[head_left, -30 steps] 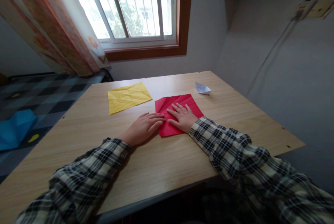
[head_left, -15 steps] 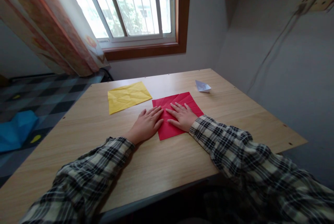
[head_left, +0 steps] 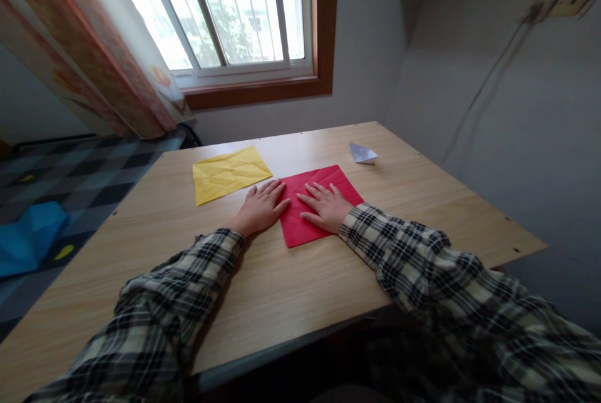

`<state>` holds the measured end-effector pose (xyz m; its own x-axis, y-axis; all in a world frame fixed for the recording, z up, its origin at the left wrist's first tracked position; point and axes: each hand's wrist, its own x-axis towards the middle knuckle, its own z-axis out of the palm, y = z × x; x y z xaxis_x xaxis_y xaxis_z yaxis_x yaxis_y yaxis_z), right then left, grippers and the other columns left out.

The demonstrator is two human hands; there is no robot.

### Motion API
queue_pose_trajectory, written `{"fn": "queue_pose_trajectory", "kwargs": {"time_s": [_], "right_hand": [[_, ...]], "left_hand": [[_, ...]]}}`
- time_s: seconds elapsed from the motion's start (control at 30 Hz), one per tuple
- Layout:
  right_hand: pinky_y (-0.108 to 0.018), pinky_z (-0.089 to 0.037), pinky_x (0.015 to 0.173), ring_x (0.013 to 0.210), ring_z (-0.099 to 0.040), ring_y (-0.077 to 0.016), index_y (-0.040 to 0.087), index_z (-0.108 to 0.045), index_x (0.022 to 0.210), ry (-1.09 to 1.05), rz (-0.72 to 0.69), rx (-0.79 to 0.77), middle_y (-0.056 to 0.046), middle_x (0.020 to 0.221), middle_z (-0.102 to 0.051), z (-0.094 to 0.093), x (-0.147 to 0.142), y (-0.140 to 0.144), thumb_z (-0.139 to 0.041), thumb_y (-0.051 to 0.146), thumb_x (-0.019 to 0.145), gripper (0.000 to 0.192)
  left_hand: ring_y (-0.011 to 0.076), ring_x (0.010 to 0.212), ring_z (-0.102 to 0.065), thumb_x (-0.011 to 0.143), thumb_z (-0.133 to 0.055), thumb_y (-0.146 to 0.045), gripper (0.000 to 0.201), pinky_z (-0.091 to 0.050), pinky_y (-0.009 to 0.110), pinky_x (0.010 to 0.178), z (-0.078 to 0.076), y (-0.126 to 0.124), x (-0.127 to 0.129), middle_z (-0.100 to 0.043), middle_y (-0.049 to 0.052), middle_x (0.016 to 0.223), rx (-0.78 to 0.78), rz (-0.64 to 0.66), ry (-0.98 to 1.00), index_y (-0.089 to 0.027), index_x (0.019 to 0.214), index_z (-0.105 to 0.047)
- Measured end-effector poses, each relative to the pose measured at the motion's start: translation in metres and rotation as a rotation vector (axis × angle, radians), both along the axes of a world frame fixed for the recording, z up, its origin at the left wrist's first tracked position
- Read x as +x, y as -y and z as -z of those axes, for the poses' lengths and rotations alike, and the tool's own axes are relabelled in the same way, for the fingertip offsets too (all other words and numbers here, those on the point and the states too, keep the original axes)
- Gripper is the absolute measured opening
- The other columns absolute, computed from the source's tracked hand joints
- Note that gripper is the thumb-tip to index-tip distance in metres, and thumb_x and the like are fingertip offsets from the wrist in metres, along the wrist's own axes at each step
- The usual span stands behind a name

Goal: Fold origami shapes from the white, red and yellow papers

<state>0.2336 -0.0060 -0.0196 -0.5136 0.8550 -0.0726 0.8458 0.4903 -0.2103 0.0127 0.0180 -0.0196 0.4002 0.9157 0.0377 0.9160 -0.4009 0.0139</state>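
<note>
The big wooden table (head_left: pixel 291 278) is holding the red paper (head_left: pixel 300 228) in its middle. The yellow paper (head_left: pixel 230 173) is lying just left of the red paper, and the small white paper boat (head_left: pixel 362 153) is sitting beyond it to the right. The right hand (head_left: pixel 326 208) is pressing flat on the red paper with fingers spread, and the left hand (head_left: pixel 260 208) is lying flat on its left edge.

Red paper (head_left: pixel 307 228) partly hidden under both hands: right hand (head_left: pixel 326 208), left hand (head_left: pixel 260 209). Desk (head_left: pixel 291 284) near-left corner cut off. White folded paper (head_left: pixel 362 154) too small to tell shape.
</note>
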Motion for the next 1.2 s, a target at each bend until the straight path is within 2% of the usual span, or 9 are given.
{"fn": "queue_pose_trajectory", "kwargs": {"time_s": [0.23, 0.4, 0.5, 0.57, 0.8, 1.07, 1.2], "right_hand": [[-0.059, -0.013, 0.125, 0.157, -0.015, -0.0301, 0.027, -0.028, 0.161, 0.029, -0.028, -0.033, -0.008, 0.169, -0.018, -0.005, 0.003, -0.005, -0.031, 0.063, 0.101, 0.070], [-0.058, -0.030, 0.118, 0.148, -0.035, -0.0364, 0.033, -0.041, 0.155, 0.122, -0.197, 0.025, -0.008, 0.163, -0.037, -0.020, 0.012, -0.029, -0.051, 0.064, 0.093, 0.070], [-0.054, -0.037, 0.114, 0.142, -0.042, -0.0377, 0.031, -0.047, 0.152, 0.140, -0.253, 0.031, -0.010, 0.157, -0.046, -0.026, 0.013, -0.039, -0.060, 0.060, 0.090, 0.070], [-0.053, -0.040, 0.111, 0.138, -0.046, -0.0376, 0.029, -0.050, 0.150, 0.120, -0.263, 0.059, -0.012, 0.153, -0.049, -0.026, 0.013, -0.041, -0.060, 0.059, 0.090, 0.068], [-0.051, -0.033, 0.114, 0.133, -0.048, -0.0317, 0.026, -0.055, 0.146, -0.043, -0.323, 0.168, -0.010, 0.149, -0.054, -0.007, 0.028, -0.044, -0.051, 0.054, 0.098, 0.055], [-0.047, -0.028, 0.120, 0.143, -0.044, -0.0247, 0.024, -0.054, 0.146, -0.141, -0.386, 0.088, -0.009, 0.155, -0.049, 0.003, 0.043, -0.053, -0.053, 0.043, 0.098, 0.052], [-0.047, -0.024, 0.123, 0.150, -0.034, -0.0237, 0.023, -0.049, 0.150, -0.129, -0.363, 0.072, -0.009, 0.161, -0.041, 0.010, 0.046, -0.049, -0.049, 0.044, 0.101, 0.054]], "left_hand": [[0.0290, 0.152, -0.029, 0.103, -0.030, -0.050, 0.063, -0.021, 0.053, 0.122, -0.003, 0.002, 0.000, -0.031, 0.013, 0.165, -0.031, -0.017, 0.006, -0.017, 0.156, -0.036], [0.0278, 0.153, -0.028, 0.104, -0.030, -0.051, 0.062, -0.020, 0.053, 0.122, -0.003, 0.002, 0.000, -0.031, 0.013, 0.165, -0.034, -0.006, 0.009, -0.018, 0.156, -0.037], [0.0282, 0.152, -0.029, 0.104, -0.030, -0.052, 0.062, -0.021, 0.054, 0.121, -0.001, 0.002, 0.000, -0.033, 0.013, 0.164, -0.014, 0.002, 0.015, -0.019, 0.155, -0.038], [0.0286, 0.152, -0.029, 0.104, -0.030, -0.053, 0.062, -0.022, 0.055, 0.121, 0.000, 0.002, -0.001, -0.034, 0.013, 0.164, -0.004, 0.011, 0.026, -0.019, 0.155, -0.039], [0.0289, 0.152, -0.029, 0.104, -0.030, -0.052, 0.062, -0.021, 0.055, 0.122, 0.002, 0.003, -0.002, -0.033, 0.013, 0.164, -0.003, 0.015, 0.050, -0.018, 0.155, -0.038], [0.0280, 0.153, -0.028, 0.103, -0.030, -0.053, 0.063, -0.020, 0.054, 0.122, 0.002, 0.001, -0.002, -0.033, 0.012, 0.164, -0.012, 0.014, 0.039, -0.019, 0.155, -0.038], [0.0292, 0.153, -0.027, 0.103, -0.029, -0.051, 0.063, -0.020, 0.055, 0.122, -0.001, 0.003, 0.000, -0.032, 0.013, 0.164, -0.032, 0.000, 0.021, -0.016, 0.156, -0.038]]}}
